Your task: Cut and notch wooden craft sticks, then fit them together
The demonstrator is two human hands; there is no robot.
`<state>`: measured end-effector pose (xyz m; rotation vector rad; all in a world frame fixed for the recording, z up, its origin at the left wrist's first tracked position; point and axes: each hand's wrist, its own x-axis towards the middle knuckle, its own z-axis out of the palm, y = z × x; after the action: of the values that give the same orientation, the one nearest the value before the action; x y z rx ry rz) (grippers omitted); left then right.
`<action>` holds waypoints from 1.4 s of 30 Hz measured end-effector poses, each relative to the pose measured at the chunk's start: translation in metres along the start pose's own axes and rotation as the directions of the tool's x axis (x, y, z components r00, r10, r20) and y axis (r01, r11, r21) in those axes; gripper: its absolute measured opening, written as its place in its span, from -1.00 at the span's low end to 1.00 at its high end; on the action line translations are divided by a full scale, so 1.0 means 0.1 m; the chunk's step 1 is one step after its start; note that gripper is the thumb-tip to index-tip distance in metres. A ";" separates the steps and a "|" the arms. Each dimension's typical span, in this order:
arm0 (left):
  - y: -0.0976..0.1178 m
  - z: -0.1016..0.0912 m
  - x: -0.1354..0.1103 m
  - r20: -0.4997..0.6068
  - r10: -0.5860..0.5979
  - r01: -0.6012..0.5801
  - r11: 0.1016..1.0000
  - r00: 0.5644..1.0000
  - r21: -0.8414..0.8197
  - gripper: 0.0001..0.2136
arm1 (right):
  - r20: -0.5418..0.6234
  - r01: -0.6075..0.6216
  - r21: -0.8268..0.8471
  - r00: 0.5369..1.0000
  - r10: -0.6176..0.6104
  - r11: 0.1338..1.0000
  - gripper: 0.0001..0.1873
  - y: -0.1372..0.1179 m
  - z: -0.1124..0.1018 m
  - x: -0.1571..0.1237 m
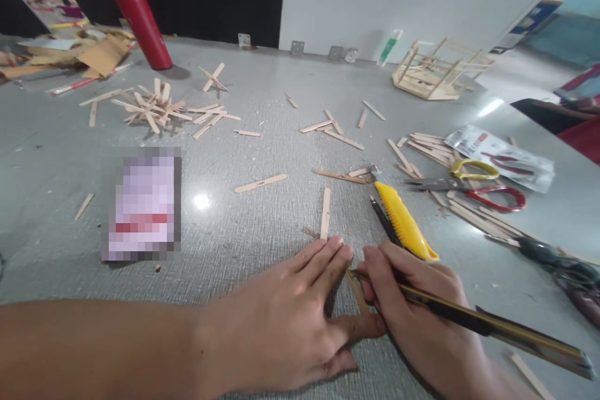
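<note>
Well beyond the fingers of the left hand (290, 306), leftward: one flask (135, 9), contents hidden; one blurred pad (145, 200), nearer; one heap of sticks (150, 115), too tangled to count. Left hand: flat, forefinger and thumb wide apart, one stick (360, 297) between. Right hand (417, 300): fingers narrow around one knife (452, 311), tip at that stick. Just beyond those fingers: one pen (385, 222), one yellow tool (405, 220). Farther right: one wooden frame (422, 93), one pair of scissors (435, 184), one packet (473, 140), pliers (509, 164) on or in it, cannot tell which.
</note>
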<state>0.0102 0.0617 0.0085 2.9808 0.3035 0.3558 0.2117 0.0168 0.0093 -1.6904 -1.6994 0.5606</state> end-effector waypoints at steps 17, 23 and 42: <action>-0.02 -0.01 0.00 -0.009 0.005 -0.005 1.000 1.000 -0.023 -0.56 | -0.030 -0.064 -0.014 0.998 0.063 0.998 -0.46 -0.07 -0.03 0.02; -0.02 -0.01 0.00 -0.001 -0.002 0.002 1.000 1.000 -0.016 -0.54 | 0.034 -0.065 0.025 0.997 0.064 0.998 -0.48 -0.05 0.00 0.04; -0.01 -0.01 0.01 -0.028 -0.011 0.010 1.000 1.000 -0.011 -0.58 | 0.009 -0.092 0.051 0.996 0.092 0.994 -0.47 -0.02 -0.03 0.02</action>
<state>0.0106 0.0624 0.0091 2.9648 0.3190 0.3967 0.2121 0.0180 0.0128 -1.7391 -1.6044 0.6474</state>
